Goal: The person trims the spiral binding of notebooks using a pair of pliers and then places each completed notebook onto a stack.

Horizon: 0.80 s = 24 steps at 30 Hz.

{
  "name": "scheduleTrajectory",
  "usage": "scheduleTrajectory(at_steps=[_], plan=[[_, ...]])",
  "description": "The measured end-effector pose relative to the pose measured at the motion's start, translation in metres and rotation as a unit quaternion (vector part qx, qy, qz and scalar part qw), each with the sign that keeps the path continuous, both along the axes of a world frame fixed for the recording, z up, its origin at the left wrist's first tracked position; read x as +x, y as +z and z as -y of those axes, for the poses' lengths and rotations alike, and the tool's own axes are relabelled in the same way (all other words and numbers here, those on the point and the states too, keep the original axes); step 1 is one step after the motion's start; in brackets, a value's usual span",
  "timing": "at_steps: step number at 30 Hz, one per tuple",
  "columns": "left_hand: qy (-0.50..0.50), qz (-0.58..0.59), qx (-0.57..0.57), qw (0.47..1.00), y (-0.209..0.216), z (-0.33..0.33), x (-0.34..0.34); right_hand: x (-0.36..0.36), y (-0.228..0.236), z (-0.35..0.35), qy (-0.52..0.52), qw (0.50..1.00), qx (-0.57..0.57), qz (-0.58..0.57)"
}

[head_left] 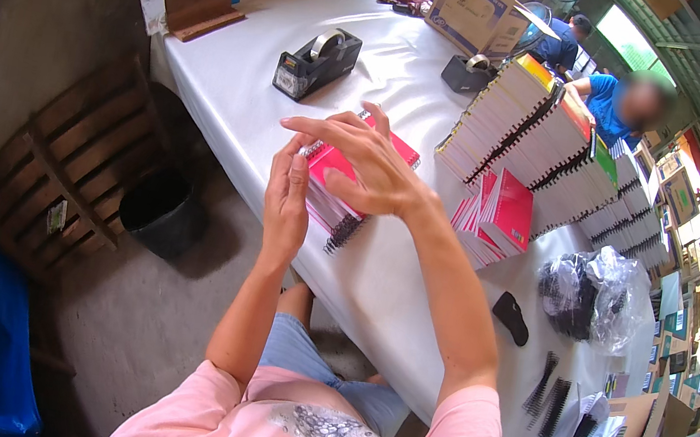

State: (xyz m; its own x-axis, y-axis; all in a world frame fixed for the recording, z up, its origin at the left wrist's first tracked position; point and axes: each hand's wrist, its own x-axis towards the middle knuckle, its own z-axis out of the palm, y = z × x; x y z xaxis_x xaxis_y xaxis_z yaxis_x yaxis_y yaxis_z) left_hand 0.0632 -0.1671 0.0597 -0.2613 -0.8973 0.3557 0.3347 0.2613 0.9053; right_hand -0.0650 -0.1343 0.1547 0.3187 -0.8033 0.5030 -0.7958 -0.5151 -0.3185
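notebook stack: we see a small pile of red-covered spiral notebooks (338, 191) lying on the white table (231, 99), near its front edge, black wire spines toward us.
handling: we judge the pile light but loose; glossy covers may slide on each other, and the wire coils can snag or bend. best taken by both long sides, squeezed square, not by the coils.
left hand: our left hand (287, 199) stands upright against the pile's near side, fingers straight and pressed together, touching it.
right hand: our right hand (372, 167) arches over the top, fingers spread and slightly curled, thumb on the cover; no firm grip that we can tell.
tape dispenser: a black desk tape dispenser (317, 63) with a pale label on its end, beyond the pile.
carton: a brown cardboard box (478, 5) with blue print at the far edge.
big stacks: leaning rows of bound notebooks (533, 133) to the right, red ones (496, 219) below them.
bags: a clear plastic bag of black coils (589, 298) further right.
bin: a black bucket (159, 208) on the floor.
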Motion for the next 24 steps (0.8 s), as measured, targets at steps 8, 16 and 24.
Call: scheduleTrajectory(at_steps=[8,16,24], plan=[[0.027,0.05,-0.059,0.997,0.0,-0.004,-0.016,-0.113,-0.004,-0.113,-0.49,0.834,-0.234,0.096],[0.047,0.007,-0.049,0.998,-0.004,0.002,-0.022,-0.176,-0.054,-0.18,-0.609,0.708,0.122,0.335],[0.286,-0.016,-0.334,0.898,0.054,-0.041,-0.007,-0.151,-0.034,-0.186,-0.643,0.74,-0.044,0.191]])
